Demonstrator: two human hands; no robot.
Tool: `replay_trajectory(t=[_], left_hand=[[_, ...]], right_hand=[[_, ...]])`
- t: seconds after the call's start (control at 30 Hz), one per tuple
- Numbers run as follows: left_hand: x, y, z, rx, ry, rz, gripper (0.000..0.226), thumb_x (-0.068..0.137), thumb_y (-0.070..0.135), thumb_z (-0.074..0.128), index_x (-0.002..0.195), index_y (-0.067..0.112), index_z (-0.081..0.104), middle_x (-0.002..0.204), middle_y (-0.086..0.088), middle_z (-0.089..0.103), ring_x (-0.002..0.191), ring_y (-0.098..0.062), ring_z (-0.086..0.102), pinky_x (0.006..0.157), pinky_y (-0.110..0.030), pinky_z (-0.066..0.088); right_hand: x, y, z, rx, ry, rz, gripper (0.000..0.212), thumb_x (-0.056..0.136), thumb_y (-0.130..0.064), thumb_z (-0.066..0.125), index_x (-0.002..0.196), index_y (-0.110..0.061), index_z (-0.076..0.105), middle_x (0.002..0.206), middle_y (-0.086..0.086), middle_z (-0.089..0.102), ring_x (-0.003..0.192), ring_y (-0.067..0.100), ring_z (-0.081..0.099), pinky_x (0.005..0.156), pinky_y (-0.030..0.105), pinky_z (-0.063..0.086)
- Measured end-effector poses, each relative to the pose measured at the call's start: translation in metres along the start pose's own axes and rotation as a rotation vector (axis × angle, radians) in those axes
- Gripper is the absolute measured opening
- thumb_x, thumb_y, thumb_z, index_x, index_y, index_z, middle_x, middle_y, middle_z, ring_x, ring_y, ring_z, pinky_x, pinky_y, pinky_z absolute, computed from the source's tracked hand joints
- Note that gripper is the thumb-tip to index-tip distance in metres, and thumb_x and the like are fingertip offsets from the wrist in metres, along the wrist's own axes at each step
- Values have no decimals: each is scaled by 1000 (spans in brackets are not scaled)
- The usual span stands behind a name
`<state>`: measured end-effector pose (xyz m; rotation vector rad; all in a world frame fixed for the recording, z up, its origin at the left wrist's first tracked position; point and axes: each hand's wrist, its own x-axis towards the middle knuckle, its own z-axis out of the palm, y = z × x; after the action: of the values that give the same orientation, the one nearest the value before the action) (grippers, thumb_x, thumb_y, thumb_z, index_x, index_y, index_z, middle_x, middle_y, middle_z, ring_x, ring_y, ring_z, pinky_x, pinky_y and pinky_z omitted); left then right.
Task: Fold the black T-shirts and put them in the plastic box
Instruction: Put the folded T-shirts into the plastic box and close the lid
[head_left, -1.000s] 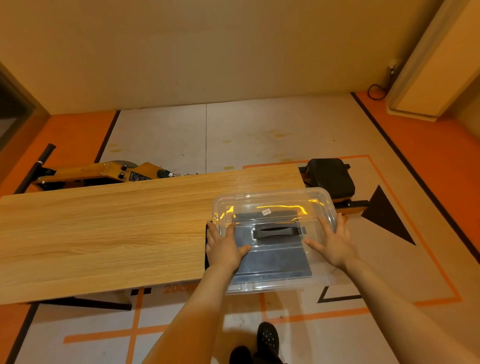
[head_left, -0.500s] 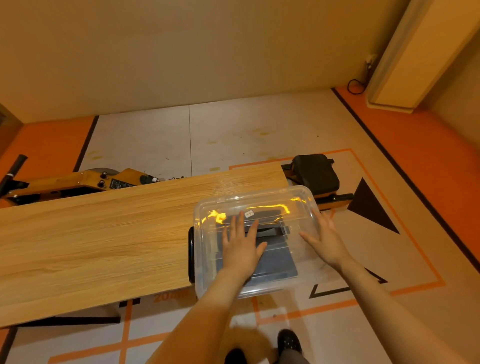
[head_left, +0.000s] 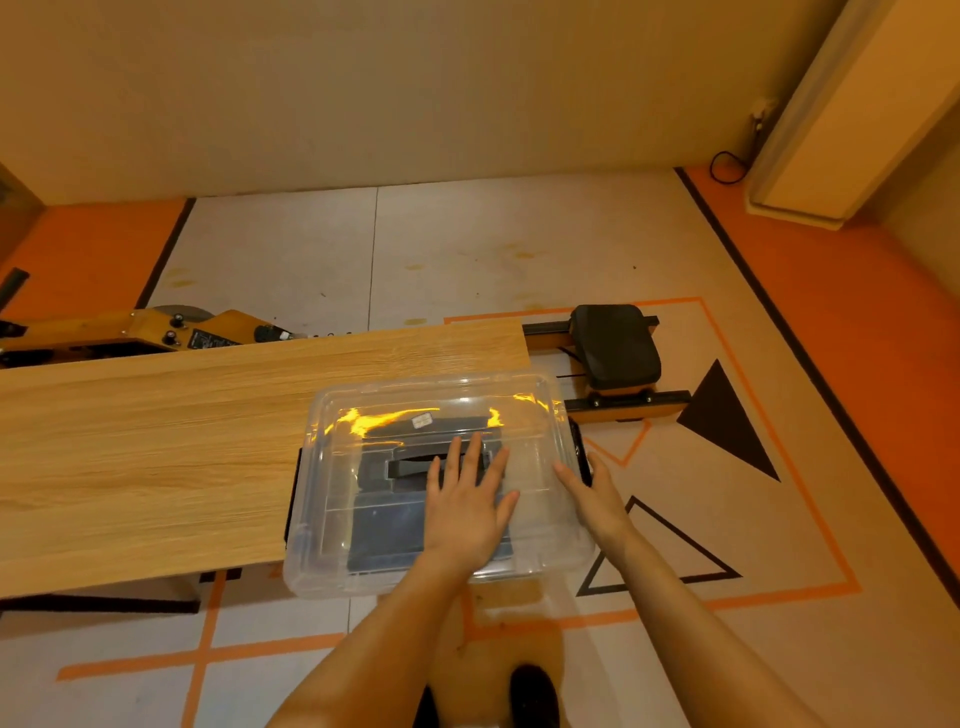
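Box: my plastic box (head_left: 332, 519) sits at the bench (head_left: 156, 447) end, lid on.
Left hand (head_left: 467, 509): flat and open on the lid.
Right hand (head_left: 592, 493): open against the side.
Shirts: I see none loose.
Left to do: likely nothing.

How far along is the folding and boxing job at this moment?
Nearly finished: dark folded fabric lies inside the clear plastic box, lid on. The left hand lies flat on the lid, the right hand at its side. No loose shirts show on the wooden table.
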<state>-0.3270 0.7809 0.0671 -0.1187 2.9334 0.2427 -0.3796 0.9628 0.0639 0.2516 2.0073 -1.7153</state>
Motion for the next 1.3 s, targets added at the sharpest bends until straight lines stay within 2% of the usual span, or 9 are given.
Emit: replay_trajectory(t=[0.17, 0.3, 0.43, 0.53, 0.63, 0.87, 1.0, 1.13, 1.3], left_hand=[[1, 1, 0, 33, 1, -15, 67, 89, 64, -2, 151, 41, -1, 163, 0, 0, 149, -24, -11, 119, -47, -2], [-1, 1, -1, 31, -1, -16, 68, 88, 65, -3, 151, 41, 0, 163, 0, 2, 149, -24, -9, 119, -46, -3], [2, 0, -9, 17, -7, -5, 71, 87, 64, -6, 152, 41, 9, 162, 3, 8, 149, -22, 1, 118, -43, 0], [9, -10, -13, 51, 28, 32, 69, 92, 63, -3, 150, 38, 25, 160, 0, 20, 147, -26, 16, 116, -46, 9], [13, -19, -6, 97, 53, 42, 59, 97, 62, 7, 147, 41, 30, 160, -6, 20, 146, -33, 18, 112, -53, 10], [15, -21, 2, 98, 13, 24, 55, 97, 63, 14, 149, 46, 20, 159, -3, 22, 145, -34, 21, 109, -62, 9], [18, -23, 9, 57, 27, 27, 56, 97, 63, 15, 150, 48, 10, 162, -1, 10, 148, -33, 5, 112, -60, 2], [18, -22, 4, 48, 2, 34, 56, 96, 64, 8, 146, 52, -14, 159, 3, -19, 146, -29, -22, 114, -58, -12], [16, -21, -1, 44, -23, 38, 58, 91, 66, -2, 145, 51, -15, 158, 3, -23, 145, -28, -24, 113, -57, -15]], right_hand=[[3, 6, -5, -114, 122, -100, 73, 71, -59, 76, 132, -31, 47, 121, -4, 63, 108, 11, 63, 90, 39, 56], [6, -3, -3, -349, 215, -170, 79, 77, -44, 76, 144, -23, 38, 125, -2, 54, 113, 15, 55, 91, 34, 51], [17, -12, 0, -477, 185, -191, 61, 87, -34, 70, 140, -17, 45, 131, 8, 48, 118, 23, 50, 92, 28, 41], [24, -21, 9, -496, 165, -203, 76, 91, -40, 65, 151, -12, 28, 146, 11, 42, 131, 27, 45, 103, 37, 43], [25, -28, 18, -602, 156, -190, 84, 97, -42, 56, 156, -7, 8, 159, 12, 25, 142, 30, 34, 110, 41, 37], [22, -22, 24, -748, 263, -219, 65, 104, -28, 42, 157, -8, 8, 159, 12, 27, 138, 27, 40, 105, 36, 42], [25, -20, 29, -793, 287, -266, 63, 102, -18, 46, 156, -11, 15, 152, 9, 38, 126, 24, 52, 97, 35, 51], [26, -22, 32, -798, 297, -252, 63, 101, -16, 47, 156, -12, 16, 150, 10, 42, 125, 25, 53, 97, 36, 50], [23, -22, 33, -771, 265, -238, 71, 100, -33, 51, 156, -9, 14, 156, 12, 33, 138, 27, 41, 105, 38, 43]])
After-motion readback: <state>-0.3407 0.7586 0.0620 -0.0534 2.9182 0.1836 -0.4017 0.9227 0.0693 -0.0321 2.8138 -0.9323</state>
